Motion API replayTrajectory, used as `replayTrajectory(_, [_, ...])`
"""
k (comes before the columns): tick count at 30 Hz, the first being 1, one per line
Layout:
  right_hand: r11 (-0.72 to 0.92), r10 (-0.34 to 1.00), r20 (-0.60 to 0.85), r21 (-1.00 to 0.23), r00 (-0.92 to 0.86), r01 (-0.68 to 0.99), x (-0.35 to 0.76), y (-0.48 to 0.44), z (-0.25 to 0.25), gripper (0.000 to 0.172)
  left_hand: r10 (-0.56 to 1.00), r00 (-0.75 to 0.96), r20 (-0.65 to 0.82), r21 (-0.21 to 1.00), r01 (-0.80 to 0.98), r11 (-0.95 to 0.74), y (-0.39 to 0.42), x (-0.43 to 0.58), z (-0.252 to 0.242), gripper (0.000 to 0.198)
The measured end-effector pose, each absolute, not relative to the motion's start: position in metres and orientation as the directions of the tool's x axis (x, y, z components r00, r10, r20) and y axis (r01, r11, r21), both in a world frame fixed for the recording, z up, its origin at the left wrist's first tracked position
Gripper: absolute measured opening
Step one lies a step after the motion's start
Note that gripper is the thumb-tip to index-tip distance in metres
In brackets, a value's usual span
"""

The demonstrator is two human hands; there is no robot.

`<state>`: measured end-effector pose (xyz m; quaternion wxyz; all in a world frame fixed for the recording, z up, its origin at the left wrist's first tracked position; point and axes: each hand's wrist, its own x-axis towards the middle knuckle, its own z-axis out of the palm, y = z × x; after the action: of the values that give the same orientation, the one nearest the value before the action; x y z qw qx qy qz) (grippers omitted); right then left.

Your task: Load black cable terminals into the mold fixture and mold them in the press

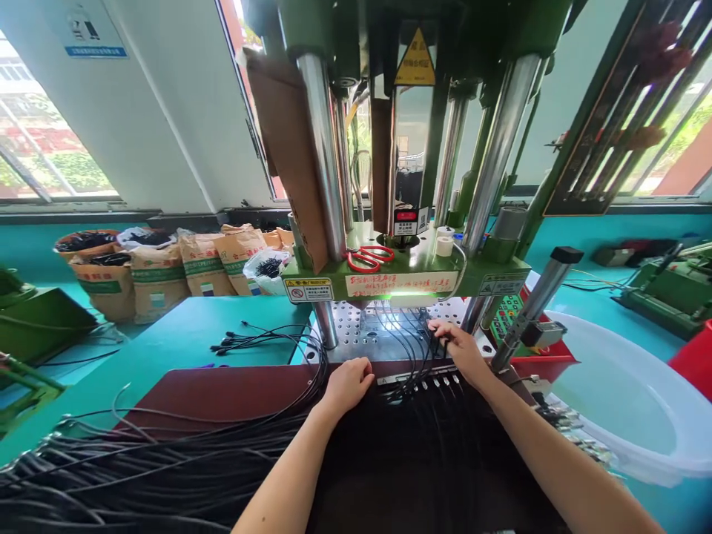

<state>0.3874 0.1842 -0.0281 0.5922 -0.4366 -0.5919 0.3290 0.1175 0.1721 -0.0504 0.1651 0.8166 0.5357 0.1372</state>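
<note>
Our right hand [459, 348] pinches the black cables [412, 345] fanned over the mould plate [356, 334] at centre frame. Our left hand [348, 382] rests curled at its front edge — we cannot tell its grip. A yellow warning triangle [414, 59] hangs top centre; the press label [400, 284] has unreadable red lettering. Bare teal worktop [183, 334] lies left.
</note>
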Motion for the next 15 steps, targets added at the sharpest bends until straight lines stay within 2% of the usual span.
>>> replayTrajectory(5, [0.359,0.921,0.367,-0.930,0.133,0.078,0.386,0.204,-0.028,0.003,0.914,0.403,0.053,0.439,0.812,-0.384,0.173,0.116,-0.051,0.008])
replayTrajectory(11, [0.428,0.895,0.415,-0.902,0.163,-0.060,0.376,0.169,0.002,0.006,0.912,0.405,0.064,0.474,0.792,-0.385,0.172,0.113,-0.051,0.008])
replayTrajectory(13, [0.432,0.895,0.429,-0.902,0.124,-0.002,0.393,0.128,0.007,0.003,0.909,0.409,0.074,0.485,0.782,-0.391,0.172,0.112,-0.052,0.008])
replayTrajectory(15, [0.387,0.894,0.425,-0.892,0.144,0.232,0.429,0.075,0.002,0.004,0.910,0.406,0.087,0.518,0.761,-0.390,0.172,0.112,-0.053,0.008])
